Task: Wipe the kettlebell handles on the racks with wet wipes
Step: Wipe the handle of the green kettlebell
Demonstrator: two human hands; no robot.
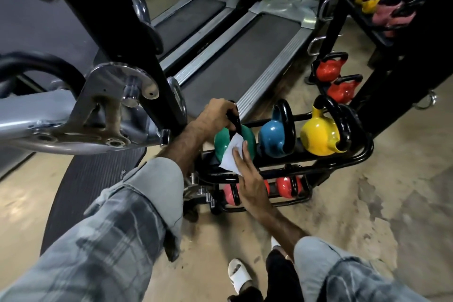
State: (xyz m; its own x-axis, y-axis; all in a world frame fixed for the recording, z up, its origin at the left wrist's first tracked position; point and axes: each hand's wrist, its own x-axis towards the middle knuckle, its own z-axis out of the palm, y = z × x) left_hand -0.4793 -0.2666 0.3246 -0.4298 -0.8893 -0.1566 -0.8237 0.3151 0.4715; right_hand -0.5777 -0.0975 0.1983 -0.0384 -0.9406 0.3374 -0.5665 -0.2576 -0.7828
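Left hand [217,111] grips handle [234,120]; right hand [247,179] presses wipe [231,154].

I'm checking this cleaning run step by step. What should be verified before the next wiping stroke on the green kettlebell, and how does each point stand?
1. Left hand steadies the black handle of the green kettlebell: ok, fingers curl round it.
2. Wet wipe in the right hand: ok, fingers press it against the bell.
3. Wipe on the handle itself: not ok, it lies mostly on the green body, reaching only the handle's base.
4. Kettlebell seated on the rack: ok, it sits in the top row beside the blue kettlebell.
5. Wipe still damp: cannot tell.
6. Blue and yellow kettlebell handles already wiped: cannot tell.
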